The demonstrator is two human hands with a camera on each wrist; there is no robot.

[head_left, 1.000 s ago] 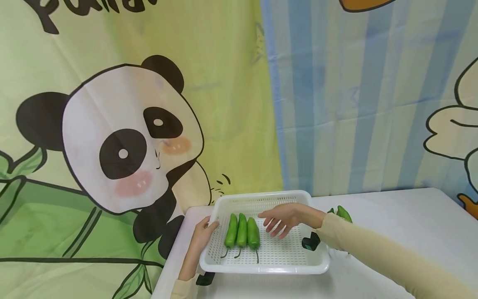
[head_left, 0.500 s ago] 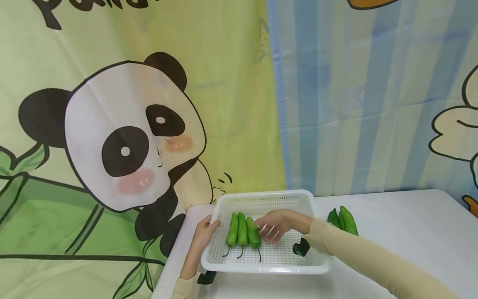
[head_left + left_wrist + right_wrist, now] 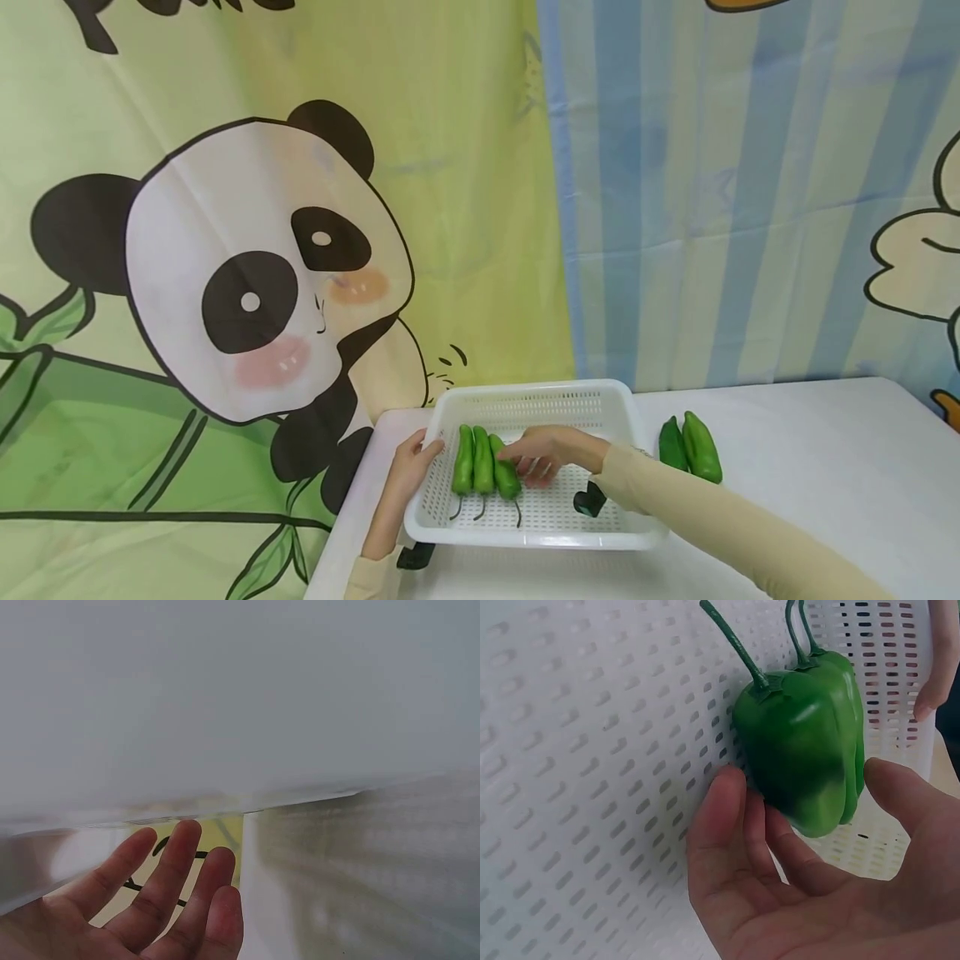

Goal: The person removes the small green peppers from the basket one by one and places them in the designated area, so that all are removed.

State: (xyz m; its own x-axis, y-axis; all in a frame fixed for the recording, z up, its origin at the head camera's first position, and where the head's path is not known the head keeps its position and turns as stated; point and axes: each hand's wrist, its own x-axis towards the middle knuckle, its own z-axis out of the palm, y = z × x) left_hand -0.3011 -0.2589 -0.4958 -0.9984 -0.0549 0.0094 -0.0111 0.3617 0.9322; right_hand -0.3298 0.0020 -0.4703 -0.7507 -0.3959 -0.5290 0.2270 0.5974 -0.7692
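We have our left hand (image 3: 411,467) at the left rim of the white basket (image 3: 536,539), thumb over the edge, its four fingers (image 3: 212,877) outside the basket, slightly spread and gently bent. Our left forearm (image 3: 384,517) slants beside the basket's near left corner. Our right hand (image 3: 546,452) is inside the basket, fingers curved, thumb apart from them. Our right forearm (image 3: 690,500), in a cream sleeve, crosses the basket's right side.
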